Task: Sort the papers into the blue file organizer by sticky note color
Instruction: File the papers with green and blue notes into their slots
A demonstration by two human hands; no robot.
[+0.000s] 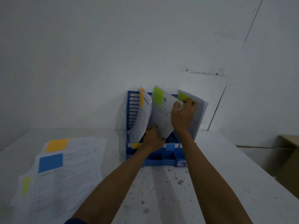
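A: Green sticky note [158, 96] on that sheet [161, 117] – who's got it?

B: Both hands. Right hand [183, 113] pinches the upper right edge, fingers curled. Left hand [152, 138] grips the bottom edge, fingers curled round it.

A: Where's the sheet vs. the blue file organizer [132, 110]?

B: Tilted, top leaning left, lower end down inside the organizer, btwn two stacks. Can't tell which slot it's in – the hands cover the bottom.

A: The stacks?

B: Left slot has the orange-noted stack [144, 117], bowed, top curling right. Right side has the green-noted stack [199, 113], standing nearly upright. The right hand's fingertips are just beside that stack's note.

A: Labels on the front?

B: Yellow tab [135, 145] below the left slot, blue tab [169, 147] approx. mid-front.

A: And the table [161, 199]?

B: White, speckled. Loose pile of papers [72, 167] on the left, apart from the organizer, fanned out. It shows an orange note [56, 145] at the far end, a blue note [51, 162] nearer, and a green note [26, 185] at the near left edge. Print's too blurred to read.

A: Anything else?

B: Organizer backs onto a white wall [97, 62]. Wooden cabinet [289, 156] sits off to the right, lower than the tabletop.
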